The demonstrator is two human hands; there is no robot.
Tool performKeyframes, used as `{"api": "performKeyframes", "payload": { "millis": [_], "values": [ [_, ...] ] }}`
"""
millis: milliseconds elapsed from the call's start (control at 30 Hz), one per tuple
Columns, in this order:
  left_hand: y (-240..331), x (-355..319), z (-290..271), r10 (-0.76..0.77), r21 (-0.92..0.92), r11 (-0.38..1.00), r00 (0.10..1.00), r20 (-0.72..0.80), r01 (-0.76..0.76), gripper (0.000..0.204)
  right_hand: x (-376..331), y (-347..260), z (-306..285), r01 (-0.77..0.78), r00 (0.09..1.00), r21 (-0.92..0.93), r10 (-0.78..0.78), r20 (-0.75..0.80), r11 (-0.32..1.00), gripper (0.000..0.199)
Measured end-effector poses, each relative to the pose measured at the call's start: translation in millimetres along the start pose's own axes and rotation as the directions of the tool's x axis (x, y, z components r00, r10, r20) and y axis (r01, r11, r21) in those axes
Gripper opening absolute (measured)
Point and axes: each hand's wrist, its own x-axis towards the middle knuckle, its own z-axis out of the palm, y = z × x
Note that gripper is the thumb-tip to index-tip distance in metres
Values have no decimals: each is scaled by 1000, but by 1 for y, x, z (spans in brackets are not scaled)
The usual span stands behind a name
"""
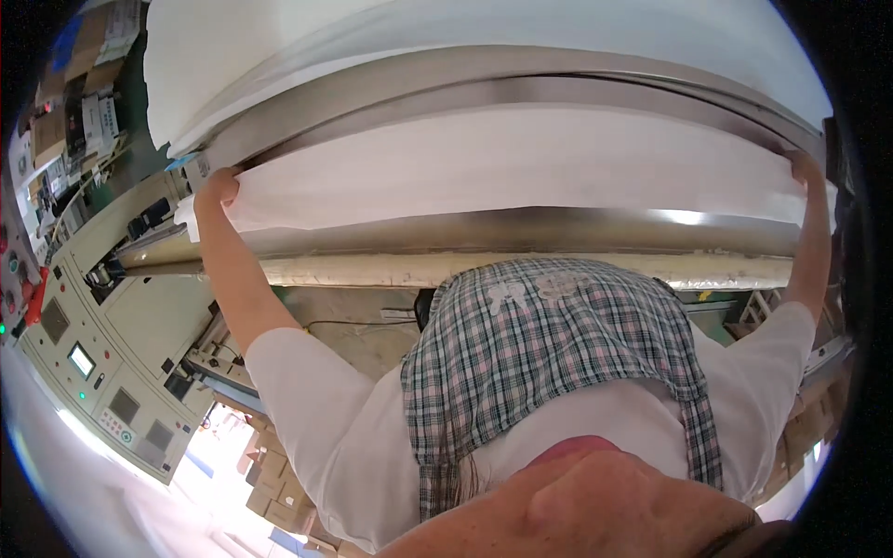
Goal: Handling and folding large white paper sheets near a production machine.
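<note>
A wide white sheet (pixel 512 163), whether paper or cloth I cannot tell, lies across the machine in front of me. Its near edge hangs over a shiny metal roller (pixel 558 228). At the sheet's left end my left hand (pixel 219 189) is closed on the border, its fingertips partly hidden. Far out on the right, my right hand (pixel 806 169) grips the other end, with most of its fingers out of sight. Both arms are spread wide. Just beyond the sheet runs a long metal bar (pixel 446 74), close to both hands.
More white material (pixel 279 37) spreads beyond the bar. A pale wrapped roller (pixel 372 270) sits below the shiny one, near my checked apron (pixel 567 316). On the left stands a cream control cabinet (pixel 121 372) with a small screen. Cardboard boxes (pixel 279 479) are stacked at lower left.
</note>
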Motion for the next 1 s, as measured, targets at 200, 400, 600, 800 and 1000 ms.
{"api": "performKeyframes", "payload": {
  "millis": [200, 400, 600, 800, 1000],
  "values": [
    [-8, -51, 17, 24, -112, 993, 981, -191, -46, 54, 58, 6, 10, 55, 996, 103, -48, -73, 993, 40],
    [53, -120, 24, -162, -370, 864, 508, -846, -341, 25, 14, 71, 28, 32, 619, -203, -178, -765, 979, 31],
    [213, -227, 23, 72, -269, 418, 327, -942, -868, 13, -124, -260, -138, 633, 637, 528, 7, -771, 566, 28],
    [222, -209, 51, 86, -97, 646, 199, -976, -757, 15, -221, -523, -205, 967, -17, -147, -525, -851, 207, 32],
    [147, -203, 66, 125, -94, 824, 341, -932, -558, 21, -228, -655, -210, 891, -196, -404, -628, -753, 206, 42]
  ]
}}
